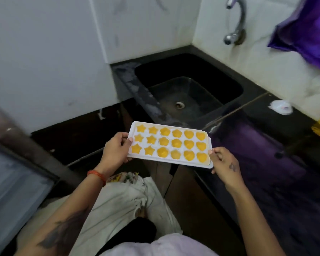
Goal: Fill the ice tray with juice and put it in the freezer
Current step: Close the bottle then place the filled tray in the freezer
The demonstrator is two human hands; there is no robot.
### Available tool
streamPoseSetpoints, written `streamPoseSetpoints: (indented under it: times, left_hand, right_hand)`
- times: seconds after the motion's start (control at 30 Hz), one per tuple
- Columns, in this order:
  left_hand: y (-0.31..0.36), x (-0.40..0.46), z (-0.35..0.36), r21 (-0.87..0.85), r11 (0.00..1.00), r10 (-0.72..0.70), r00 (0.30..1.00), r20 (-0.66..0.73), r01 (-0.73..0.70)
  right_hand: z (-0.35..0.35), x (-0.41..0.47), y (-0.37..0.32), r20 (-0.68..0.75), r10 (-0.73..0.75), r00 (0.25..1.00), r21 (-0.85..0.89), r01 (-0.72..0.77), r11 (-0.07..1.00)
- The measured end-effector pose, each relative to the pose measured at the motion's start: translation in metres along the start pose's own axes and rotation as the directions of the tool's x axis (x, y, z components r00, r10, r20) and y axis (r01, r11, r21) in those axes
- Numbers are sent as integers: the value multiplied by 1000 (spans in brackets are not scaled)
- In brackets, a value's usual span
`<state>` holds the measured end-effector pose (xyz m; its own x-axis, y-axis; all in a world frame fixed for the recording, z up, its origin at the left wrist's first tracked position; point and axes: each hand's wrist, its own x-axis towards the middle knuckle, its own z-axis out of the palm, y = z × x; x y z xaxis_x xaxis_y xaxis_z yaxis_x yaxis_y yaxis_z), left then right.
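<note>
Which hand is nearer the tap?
Right. The right hand grips the ice tray's right end, on the tap's side; the left hand grips the opposite end, farther off.

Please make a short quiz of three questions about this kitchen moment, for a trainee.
1. True or false: the ice tray rests on the counter.
2. Which hands hold the tray? A) left only B) right only C) both
3. Fill in: every mould in the tray holds ____ juice.

Key:
1. False; the left hand and the right hand carry it in the air in front of the sink.
2. C
3. yellow
</note>
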<state>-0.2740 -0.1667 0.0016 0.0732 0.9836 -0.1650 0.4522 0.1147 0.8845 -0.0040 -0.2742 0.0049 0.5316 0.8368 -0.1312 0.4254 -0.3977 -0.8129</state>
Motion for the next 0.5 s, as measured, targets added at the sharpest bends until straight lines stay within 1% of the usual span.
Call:
streamPoseSetpoints:
  times: [0.1,0.23,0.37,0.5]
  left_hand:
    - [-24,-24,-38,-30,998,-59,992,-110,56]
    - [-60,-56,-88,-95,988,-146,955,-259,125]
    - [-93,-86,-135,-203,965,-234,901,-366,168]
    - [-127,-115,-185,-286,938,-315,831,-458,198]
  right_hand:
    - [30,-9,-18,101,-75,992,-15,77,997]
    - [76,-21,-49,257,-143,956,-12,151,988]
    - [127,-35,-84,379,-224,898,-19,250,968]
    - [185,-54,-119,484,-298,823,-10,346,938]
